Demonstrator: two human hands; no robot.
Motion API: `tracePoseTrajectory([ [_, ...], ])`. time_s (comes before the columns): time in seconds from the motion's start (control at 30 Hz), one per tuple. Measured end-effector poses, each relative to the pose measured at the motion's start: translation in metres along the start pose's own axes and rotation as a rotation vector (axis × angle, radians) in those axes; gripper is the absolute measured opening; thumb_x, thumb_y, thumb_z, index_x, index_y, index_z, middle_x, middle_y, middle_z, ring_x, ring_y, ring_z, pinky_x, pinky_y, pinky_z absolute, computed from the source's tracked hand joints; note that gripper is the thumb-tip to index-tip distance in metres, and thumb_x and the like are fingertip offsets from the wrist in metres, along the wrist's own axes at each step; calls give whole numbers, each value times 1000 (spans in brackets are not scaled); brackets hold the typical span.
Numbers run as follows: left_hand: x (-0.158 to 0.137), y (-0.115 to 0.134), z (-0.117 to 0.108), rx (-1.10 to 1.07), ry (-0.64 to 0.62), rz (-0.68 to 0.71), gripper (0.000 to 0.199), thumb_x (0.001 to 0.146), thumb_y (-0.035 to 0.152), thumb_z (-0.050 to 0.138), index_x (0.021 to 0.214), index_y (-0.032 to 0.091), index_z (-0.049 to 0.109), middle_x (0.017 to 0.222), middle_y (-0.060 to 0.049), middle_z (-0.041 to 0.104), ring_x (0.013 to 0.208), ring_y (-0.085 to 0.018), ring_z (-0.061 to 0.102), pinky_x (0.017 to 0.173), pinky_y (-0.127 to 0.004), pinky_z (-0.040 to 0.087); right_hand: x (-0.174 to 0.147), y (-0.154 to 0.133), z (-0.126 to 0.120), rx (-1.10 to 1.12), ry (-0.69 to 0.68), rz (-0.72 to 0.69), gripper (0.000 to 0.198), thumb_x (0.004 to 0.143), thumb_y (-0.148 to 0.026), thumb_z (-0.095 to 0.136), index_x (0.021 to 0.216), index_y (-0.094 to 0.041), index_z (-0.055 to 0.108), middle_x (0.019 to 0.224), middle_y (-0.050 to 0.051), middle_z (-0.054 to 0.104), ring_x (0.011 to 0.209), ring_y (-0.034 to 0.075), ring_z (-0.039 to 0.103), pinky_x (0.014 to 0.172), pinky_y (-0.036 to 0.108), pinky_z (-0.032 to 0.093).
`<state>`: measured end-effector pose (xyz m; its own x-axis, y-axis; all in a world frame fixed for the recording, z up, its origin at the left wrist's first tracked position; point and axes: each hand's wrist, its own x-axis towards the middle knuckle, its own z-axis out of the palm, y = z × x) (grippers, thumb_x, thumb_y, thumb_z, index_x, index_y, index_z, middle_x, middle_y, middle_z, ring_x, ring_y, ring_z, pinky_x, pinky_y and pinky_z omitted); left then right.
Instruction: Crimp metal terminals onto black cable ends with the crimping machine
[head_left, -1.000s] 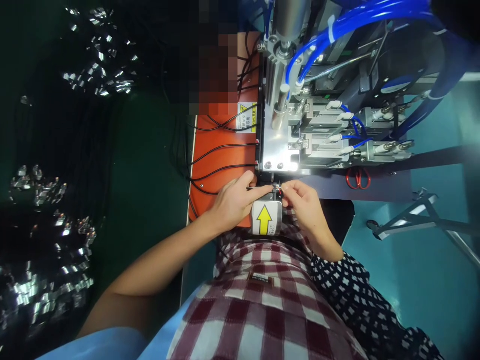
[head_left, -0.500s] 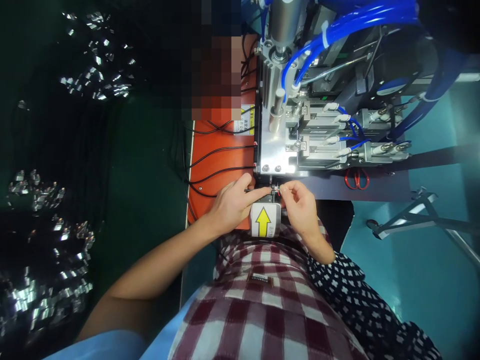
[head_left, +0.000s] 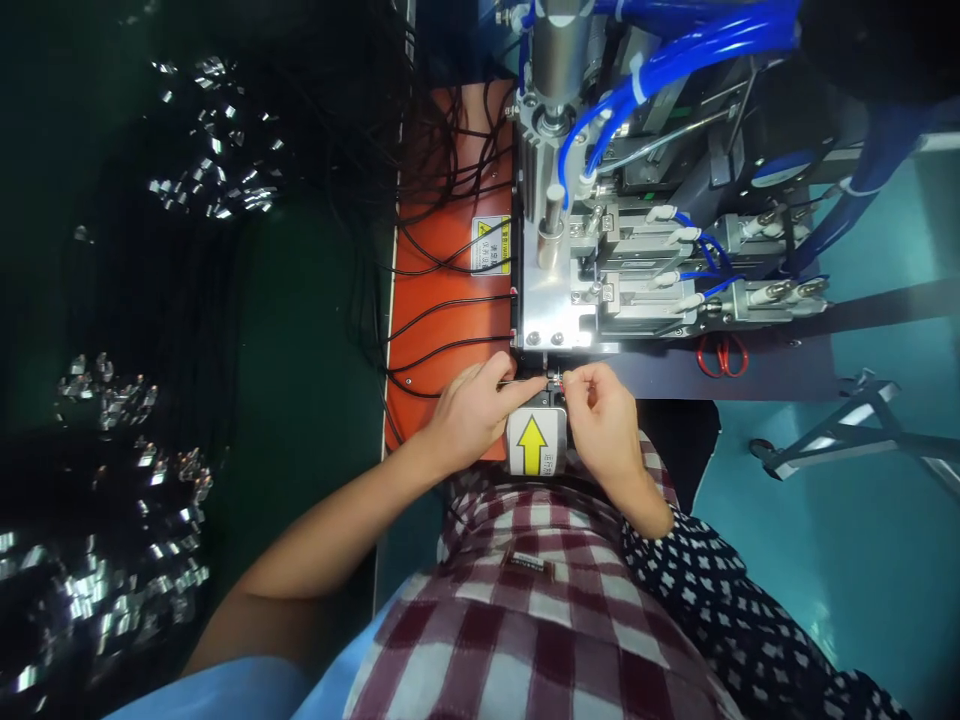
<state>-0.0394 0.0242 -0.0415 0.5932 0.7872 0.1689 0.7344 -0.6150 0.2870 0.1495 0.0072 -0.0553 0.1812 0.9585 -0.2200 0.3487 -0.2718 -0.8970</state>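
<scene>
Centre frame, the left hand (head_left: 472, 412), its grip unclear, points along a thin cable (head_left: 517, 381); the right hand (head_left: 604, 412) pinches its wire end (head_left: 557, 380). A loosened pinch could misalign it beside the pneumatic machine (head_left: 649, 240), upper right.

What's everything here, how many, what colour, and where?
Machine: one, silver, upper right
Hoses: several, blue, across machine
Panel: one, orange, beside machine
Warning label: one, yellow-white, on panel
Cables: many, black, left
Metal tips: many, silver, far left
Arrow: one, yellow, lower centre
Scissors: one, red, below machine
Frame: one, silver, far right
Garment: one, maroon-white, bottom
Small metal part: count unclear, silvery, centre
Left hand: one, bare, centre
Right hand: one, bare, centre
</scene>
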Motion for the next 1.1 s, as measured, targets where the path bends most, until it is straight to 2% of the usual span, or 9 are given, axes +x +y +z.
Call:
tracePoseTrajectory([
  [0.07,1,1,-1,69,7,21,36,100,21,40,120,26,69,85,-6,56,75,-16,54,63,-25,47,5,5,-2,61,-56,37,23,88,-42,59,75,-23,58,64,0,59,56,16,51,55,30,41],
  [0.13,2,2,-1,86,18,41,36,101,21,39,119,25,70,85,-7,56,73,-16,54,63,-25,46,9,12,-6,236,-170,155,27,87,-44,58,72,-22,57,57,-2,55,50,15,49,52,30,40],
  [0.2,2,2,-2,58,18,44,35,101,22,39,118,23,70,85,-7,56,74,-16,54,63,-25,46,10,20,-10,339,-200,214,28,86,-45,59,72,-21,57,53,-3,53,49,14,49,52,29,40],
  [0.43,1,-2,1,-37,22,34,34,98,19,43,119,23,70,88,-7,57,78,-17,56,66,-26,48,-15,11,-11,188,-111,78,25,82,-45,69,82,-20,67,72,1,65,58,13,54,55,27,45],
  [0.57,1,-2,2,-50,44,35,34,97,18,44,118,23,71,87,-7,57,77,-17,56,65,-25,48,-16,2,-8,70,-59,9,20,85,-39,67,80,-20,69,71,1,66,59,14,56,57,27,45],
  [0.7,0,-2,3,-58,36,35,35,96,16,45,119,23,71,88,-8,56,79,-18,57,64,-26,47,-11,1,-11,-125,36,-180,14,87,-30,63,78,-20,67,70,0,63,61,13,54,63,29,44],
  [0.77,0,-2,3,-56,27,26,35,97,18,44,120,24,70,89,-8,56,79,-18,57,64,-26,47,-6,3,-14,-110,17,-229,13,87,-27,62,78,-20,66,70,0,62,62,13,53,63,28,44],
  [0.93,2,-2,1,-37,11,18,34,100,24,43,118,25,70,88,-7,56,78,-17,56,64,-25,46,9,11,-19,101,-198,-117,15,85,-32,64,77,-19,65,67,-1,59,59,12,51,55,26,41],
  [1.1,4,1,-1,87,29,59,34,99,21,41,116,25,71,84,-6,56,73,-16,54,62,-26,44,13,15,-25,31,-230,-60,20,85,-38,64,79,-19,67,67,0,62,60,13,54,55,27,41],
])
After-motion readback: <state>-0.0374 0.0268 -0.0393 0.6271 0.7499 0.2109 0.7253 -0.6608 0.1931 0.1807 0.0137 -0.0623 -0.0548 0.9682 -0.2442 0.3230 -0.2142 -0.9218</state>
